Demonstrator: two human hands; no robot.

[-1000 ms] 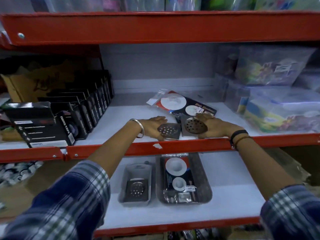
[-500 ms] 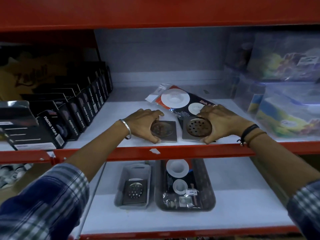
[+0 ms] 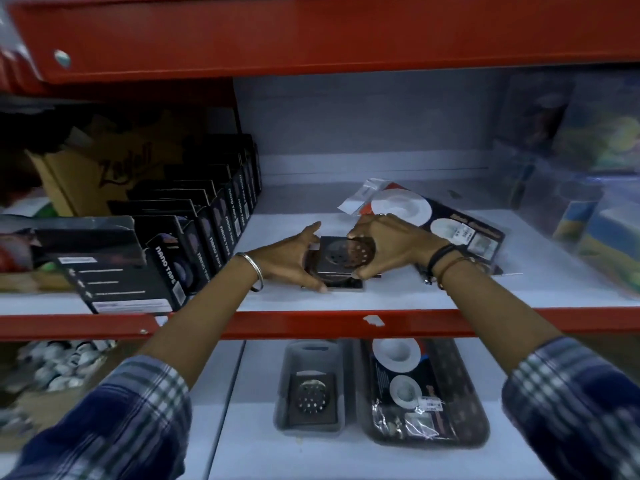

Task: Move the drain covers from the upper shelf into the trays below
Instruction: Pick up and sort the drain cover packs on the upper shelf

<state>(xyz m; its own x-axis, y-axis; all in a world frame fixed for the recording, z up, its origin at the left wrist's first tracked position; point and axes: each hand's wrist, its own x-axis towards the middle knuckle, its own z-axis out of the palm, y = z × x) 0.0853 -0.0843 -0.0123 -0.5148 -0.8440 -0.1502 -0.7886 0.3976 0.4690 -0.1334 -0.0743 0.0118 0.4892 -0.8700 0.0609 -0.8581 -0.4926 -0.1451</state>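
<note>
Two square metal drain covers [image 3: 337, 259] with round perforated centres lie stacked on the upper white shelf [image 3: 398, 296]. My left hand [image 3: 294, 259] grips the stack's left edge. My right hand [image 3: 388, 244] holds the top cover from the right, its fingers over the perforated disc. Behind my right hand lies a packaged white drain cover set [image 3: 446, 220]. On the lower shelf, a small grey tray [image 3: 313, 351] holds one square metal cover [image 3: 311, 396]. Beside it a dark tray [image 3: 464, 368] holds a packaged white set [image 3: 405, 379].
A row of black nano tape boxes [image 3: 194, 233] fills the upper shelf's left side. Clear plastic bins [image 3: 588, 188] stand at the right. A red shelf beam [image 3: 311, 322] runs across between the two shelves. Another red beam [image 3: 311, 32] hangs overhead.
My hands have come together. The right cover now sits on top of the left one, where before the two lay side by side.
</note>
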